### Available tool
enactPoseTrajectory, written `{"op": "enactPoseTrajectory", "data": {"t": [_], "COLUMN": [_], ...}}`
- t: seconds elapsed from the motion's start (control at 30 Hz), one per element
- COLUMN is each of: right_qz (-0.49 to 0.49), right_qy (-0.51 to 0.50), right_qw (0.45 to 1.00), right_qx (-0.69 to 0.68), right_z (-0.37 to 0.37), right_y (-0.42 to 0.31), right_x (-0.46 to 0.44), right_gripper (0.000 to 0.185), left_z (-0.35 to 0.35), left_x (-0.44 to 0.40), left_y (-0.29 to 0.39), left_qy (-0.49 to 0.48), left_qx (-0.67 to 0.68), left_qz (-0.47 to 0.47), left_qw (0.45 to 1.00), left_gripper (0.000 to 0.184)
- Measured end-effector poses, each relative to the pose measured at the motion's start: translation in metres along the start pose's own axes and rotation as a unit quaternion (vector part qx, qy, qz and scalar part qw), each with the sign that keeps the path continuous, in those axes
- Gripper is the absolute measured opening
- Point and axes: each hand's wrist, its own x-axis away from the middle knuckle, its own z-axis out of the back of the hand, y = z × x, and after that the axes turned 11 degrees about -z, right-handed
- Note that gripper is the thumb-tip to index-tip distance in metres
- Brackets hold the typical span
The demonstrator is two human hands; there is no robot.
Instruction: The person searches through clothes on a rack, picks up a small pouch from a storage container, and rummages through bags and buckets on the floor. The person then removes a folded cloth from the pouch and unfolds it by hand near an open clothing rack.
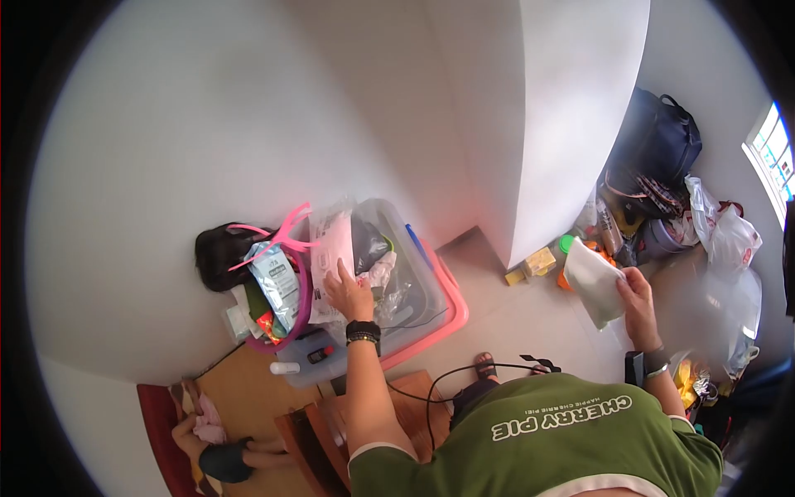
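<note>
Left hand [351, 296]: fingers spread, laid on the near part of a pink packet [334, 236]; no closed grip is seen. The packet is directly beneath and beyond these fingers, long axis near to far, at the left side of a clear bin [426, 286]. The left hand is clearly the nearer to it.

Right hand [638, 300]: a white pouch [592, 282] is pinched at its right edge between thumb and fingers, well right of the bin; long axis slanted from far left to near right.

Just left of the packet, a blue pack [276, 277] is seen in a purple basket [305, 290]. Beneath the clear bin, a pink bin [453, 304] is noted. Plastic bags [733, 240] are heaped far right.
</note>
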Motion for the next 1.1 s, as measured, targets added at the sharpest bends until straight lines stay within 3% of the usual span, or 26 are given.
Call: {"op": "enactPoseTrajectory", "data": {"t": [0.1, 0.2, 0.23, 0.3, 0.47, 0.6, 0.7, 0.8, 0.83, 0.9, 0.97, 1.07, 1.1], "right_qz": [0.005, 0.013, 0.006, -0.007, 0.016, 0.017, -0.028, -0.023, -0.034, -0.023, 0.014, 0.009, -0.022], "right_qy": [0.058, 0.103, 0.112, 0.130, 0.174, 0.185, 0.171, 0.155, 0.128, 0.107, 0.095, 0.076, 0.075], "right_qw": [0.997, 0.992, 0.991, 0.990, 0.981, 0.979, 0.981, 0.987, 0.991, 0.994, 0.994, 0.975, 0.975], "right_qx": [-0.052, -0.079, -0.070, -0.055, -0.082, -0.077, -0.083, -0.041, -0.031, 0.010, 0.045, 0.207, 0.208], "right_z": [0.007, 0.010, 0.012, 0.013, 0.019, 0.011, 0.011, 0.001, 0.000, -0.008, -0.020, -0.013, -0.008], "right_y": [0.010, 0.012, 0.011, 0.009, 0.022, 0.013, 0.022, 0.021, 0.018, 0.013, 0.007, 0.021, 0.033], "right_x": [0.000, 0.005, 0.007, 0.012, 0.015, 0.016, 0.009, 0.011, 0.013, 0.015, 0.017, 0.012, 0.009], "right_gripper": [0.011, 0.012, 0.013, 0.016, 0.021, 0.021, 0.030, 0.041, 0.049, 0.053, 0.058, 0.046, 0.031], "left_z": [-0.010, -0.017, -0.018, -0.052, 0.003, -0.014, -0.001, -0.007, -0.006, -0.041, -0.054, -0.051, -0.048], "left_x": [-0.001, -0.007, -0.008, -0.015, -0.039, -0.047, -0.050, -0.039, -0.038, -0.020, -0.007, 0.002, 0.002], "left_y": [-0.014, -0.029, -0.033, -0.080, -0.097, -0.135, -0.126, -0.097, -0.082, -0.075, -0.059, -0.040, -0.035], "left_qy": [-0.091, -0.107, -0.079, -0.047, -0.063, -0.058, -0.083, -0.027, -0.089, -0.050, -0.038, -0.024, -0.025], "left_qx": [-0.085, -0.057, -0.068, 0.039, 0.285, 0.303, 0.293, 0.276, 0.210, 0.096, 0.019, -0.019, -0.018], "left_qz": [0.042, 0.048, 0.023, 0.008, 0.056, 0.030, 0.038, 0.026, 0.048, -0.045, -0.067, -0.041, -0.032], "left_qw": [0.991, 0.992, 0.994, 0.998, 0.955, 0.951, 0.952, 0.960, 0.973, 0.993, 0.997, 0.999, 0.999], "left_gripper": [0.075, 0.075, 0.066, 0.062, 0.047, 0.044, 0.045, 0.049, 0.053, 0.061, 0.065, 0.067, 0.066]}}
